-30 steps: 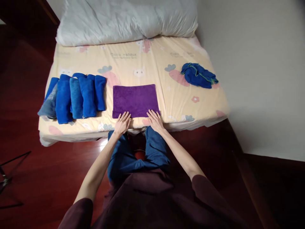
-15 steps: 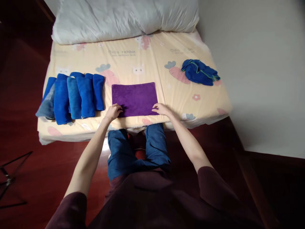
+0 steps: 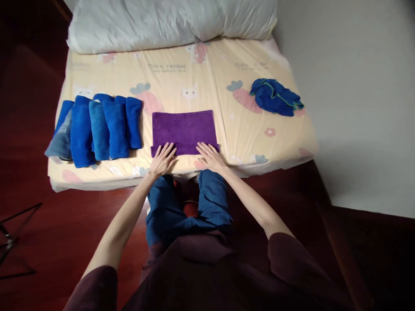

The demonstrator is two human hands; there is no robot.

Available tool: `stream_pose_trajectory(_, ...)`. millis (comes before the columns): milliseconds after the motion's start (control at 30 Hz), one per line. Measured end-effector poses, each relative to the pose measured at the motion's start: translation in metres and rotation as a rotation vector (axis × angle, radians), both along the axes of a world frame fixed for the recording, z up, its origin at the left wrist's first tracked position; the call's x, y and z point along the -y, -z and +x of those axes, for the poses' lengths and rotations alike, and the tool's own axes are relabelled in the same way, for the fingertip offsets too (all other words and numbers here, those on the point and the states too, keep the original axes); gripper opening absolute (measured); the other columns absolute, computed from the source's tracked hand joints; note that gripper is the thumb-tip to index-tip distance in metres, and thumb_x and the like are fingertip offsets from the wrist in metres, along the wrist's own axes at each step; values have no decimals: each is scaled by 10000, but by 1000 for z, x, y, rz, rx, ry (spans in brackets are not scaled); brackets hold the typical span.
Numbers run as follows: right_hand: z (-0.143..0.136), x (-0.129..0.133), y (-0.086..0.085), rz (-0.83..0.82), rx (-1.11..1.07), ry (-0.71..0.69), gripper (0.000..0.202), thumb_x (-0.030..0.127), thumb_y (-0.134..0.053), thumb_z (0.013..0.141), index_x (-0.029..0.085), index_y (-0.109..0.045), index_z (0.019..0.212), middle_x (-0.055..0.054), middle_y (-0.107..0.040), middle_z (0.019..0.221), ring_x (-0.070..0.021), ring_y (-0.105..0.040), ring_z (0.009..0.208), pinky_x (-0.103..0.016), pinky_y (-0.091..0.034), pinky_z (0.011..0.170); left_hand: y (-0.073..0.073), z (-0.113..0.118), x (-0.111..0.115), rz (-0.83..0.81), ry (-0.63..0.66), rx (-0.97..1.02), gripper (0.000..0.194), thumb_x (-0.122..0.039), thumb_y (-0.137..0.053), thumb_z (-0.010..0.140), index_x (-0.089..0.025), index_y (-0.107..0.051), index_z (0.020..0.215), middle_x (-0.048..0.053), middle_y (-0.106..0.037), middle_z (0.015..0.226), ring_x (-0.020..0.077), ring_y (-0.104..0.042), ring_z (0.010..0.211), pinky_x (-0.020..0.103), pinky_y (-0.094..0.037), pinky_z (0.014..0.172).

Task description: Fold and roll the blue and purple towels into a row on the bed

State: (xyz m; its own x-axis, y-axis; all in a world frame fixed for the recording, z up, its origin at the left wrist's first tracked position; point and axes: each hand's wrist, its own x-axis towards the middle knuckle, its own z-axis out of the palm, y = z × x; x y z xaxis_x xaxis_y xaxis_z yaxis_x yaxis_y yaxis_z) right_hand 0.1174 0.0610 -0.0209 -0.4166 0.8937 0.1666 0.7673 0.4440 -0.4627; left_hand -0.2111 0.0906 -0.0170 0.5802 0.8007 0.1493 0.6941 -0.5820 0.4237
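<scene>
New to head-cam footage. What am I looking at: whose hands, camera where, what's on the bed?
No machine here: these are the wearer's bare left hand and right hand. The camera sits on their head, looking forward and down. Both hands lie flat with spread fingers on the near edge of a purple cloth, which appears folded over; neither grips it. On the patterned sheet, blue cloth bundles lie left, a crumpled blue cloth lies right, and pale bedding lies at the far end.
</scene>
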Motion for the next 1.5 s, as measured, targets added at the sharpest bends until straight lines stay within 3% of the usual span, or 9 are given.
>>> stream_pose_trajectory(67, 6, 3, 7, -23, 51, -95, 598, 318, -484, 1033, 239, -342, 1609, -35, -337, 1662, -231, -286, 1555, -492, -213, 1308, 8, -14, -3, -10, 22, -22, 613, -440, -468, 1003, -199, -423, 1566, 117, -294, 1672, 313, -200, 1572, 570, -138, 1276)
stream_pose_trajectory(200, 20, -6, 22, 37, 82, -68, 570, 241, -425, 1043, 201, -348, 1606, -56, -359, 1643, -221, -319, 1541, -497, -251, 1304, 16, -35, -21, -14, 96, -83, 590, -373, -406, 1013, -172, -420, 1568, 125, -341, 1646, 286, -273, 1549, 538, -195, 1281)
stream_pose_trajectory(367, 14, -21, 28, 83, 119, -20, 616, 44, -395, 962, 144, -412, 1570, -89, -407, 1608, -230, -348, 1523, -502, -275, 1302, 13, -25, -32, -19, 66, -159, 580, -189, -346, 980, -127, -447, 1548, 145, -394, 1610, 281, -335, 1521, 535, -256, 1277)
stream_pose_trajectory(467, 20, -16, 26, 91, 94, -32, 675, -24, -367, 923, 173, -421, 1566, -76, -443, 1584, -227, -385, 1502, -509, -320, 1287, 13, -28, -27, -12, 72, -144, 588, -127, -306, 966, -98, -462, 1532, 152, -398, 1605, 273, -328, 1522, 519, -282, 1276)
stream_pose_trajectory(600, 42, 5, 26, 92, -1, -193, 683, -38, -345, 924, 218, -445, 1549, -47, -517, 1531, -201, -452, 1460, -494, -385, 1255, 16, -53, -7, -62, 247, -73, 566, -158, -322, 993, -159, -456, 1542, 107, -436, 1592, 229, -352, 1514, 480, -311, 1274)
stream_pose_trajectory(667, 49, 14, 30, 107, -53, -185, 665, -29, -337, 933, 239, -487, 1522, -36, -558, 1496, -192, -487, 1436, -496, -408, 1236, 21, -62, 4, -85, 263, -18, 564, -175, -317, 1005, -185, -435, 1555, 88, -432, 1599, 211, -349, 1516, 486, -301, 1277)
stream_pose_trajectory(933, 55, 10, 39, 103, -164, -12, 629, -3, -486, 853, 314, -655, 1369, 18, -659, 1390, -203, -599, 1336, -496, -417, 1171, 44, -68, 12, -9, -61, 251, 526, -136, -485, 873, -222, -633, 1371, 87, -630, 1423, 233, -539, 1390, 529, -347, 1235)
stream_pose_trajectory(1233, 52, 12, 42, 78, -358, 221, 615, -26, -518, 728, 294, -761, 1193, 1, -756, 1215, -226, -679, 1166, -456, -493, 1064, 41, -65, 13, -47, -208, 416, 462, -122, -512, 837, -228, -707, 1241, 66, -719, 1285, 230, -639, 1264, 469, -460, 1130)
stream_pose_trajectory(1500, 48, 11, 45, 76, -417, 435, 415, 57, -579, 805, 284, -797, 1075, -40, -736, 955, -237, -660, 946, -401, -555, 904, 41, -61, 15, -30, -323, 460, 311, -229, -550, 926, -226, -729, 1180, 72, -757, 1182, 238, -689, 1135, 430, -480, 1042)
